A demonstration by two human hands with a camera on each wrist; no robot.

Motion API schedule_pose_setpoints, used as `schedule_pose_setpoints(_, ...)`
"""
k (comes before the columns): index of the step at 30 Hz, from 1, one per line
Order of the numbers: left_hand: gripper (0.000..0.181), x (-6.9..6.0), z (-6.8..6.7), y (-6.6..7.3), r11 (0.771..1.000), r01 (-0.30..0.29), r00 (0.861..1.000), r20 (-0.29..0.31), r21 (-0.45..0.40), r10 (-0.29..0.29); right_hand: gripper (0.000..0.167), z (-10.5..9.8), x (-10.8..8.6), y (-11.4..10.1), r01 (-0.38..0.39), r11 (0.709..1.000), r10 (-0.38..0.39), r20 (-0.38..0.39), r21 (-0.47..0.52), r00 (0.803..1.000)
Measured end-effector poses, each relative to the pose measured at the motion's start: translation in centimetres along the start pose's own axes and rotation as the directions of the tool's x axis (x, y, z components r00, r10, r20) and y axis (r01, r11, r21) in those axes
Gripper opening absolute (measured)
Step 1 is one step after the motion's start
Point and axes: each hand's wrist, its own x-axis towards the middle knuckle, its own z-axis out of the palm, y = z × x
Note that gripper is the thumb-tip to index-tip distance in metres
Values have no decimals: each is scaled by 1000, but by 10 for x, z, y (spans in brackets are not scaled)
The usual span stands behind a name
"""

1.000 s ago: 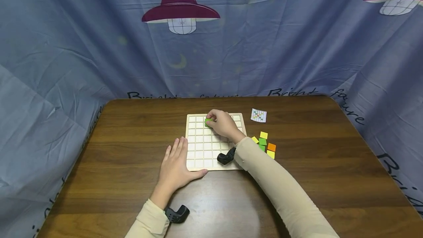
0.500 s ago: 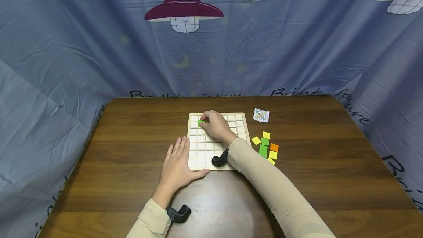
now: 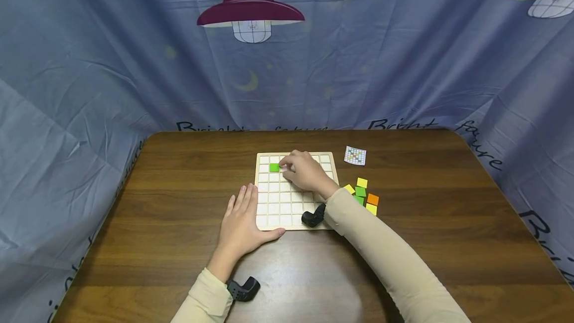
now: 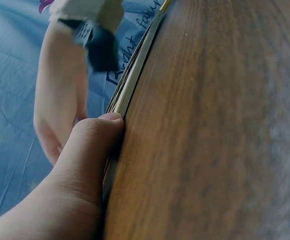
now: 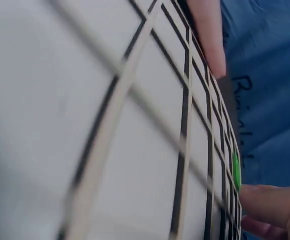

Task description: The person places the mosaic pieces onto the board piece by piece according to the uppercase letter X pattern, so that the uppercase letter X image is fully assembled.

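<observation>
A white-celled grid board with a pale wooden frame lies on the table. One green square tile sits in a cell near its far left corner. My right hand is over the far part of the board, its bent fingertips just right of that tile, with no held thing visible. In the right wrist view the thumb shows close to the green tile. My left hand rests with spread fingers along the board's left side, and its thumb touches the near edge.
Several loose yellow, green and orange tiles lie right of the board, partly hidden by the right forearm. Behind them is a small card printed with a coloured grid. A blue curtain hangs beyond the table.
My right hand first moved left with the green tile, then let go of it in the cell and shifted slightly right. The left hand stays by the board's corner.
</observation>
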Motion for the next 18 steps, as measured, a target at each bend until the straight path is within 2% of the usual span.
schedule_pose_setpoints(8, 130, 0, -2, 1, 1000, -4, 1000, -8, -7, 4, 27, -37, -40, 48, -11, 993, 7, 35, 117, 999)
schedule_pose_setpoints(14, 130, -1, -1, 1, 1000, -7, 1000, -10, -13, 6, 23, -61, -79, 88, -17, 997, 13, 51, 70, 999)
schedule_pose_setpoints(18, 131, -1, 0, 0, 1000, -2, 1000, 2, -13, 2, 23, -69, -104, 104, -36, 999, 34, 55, 35, 998)
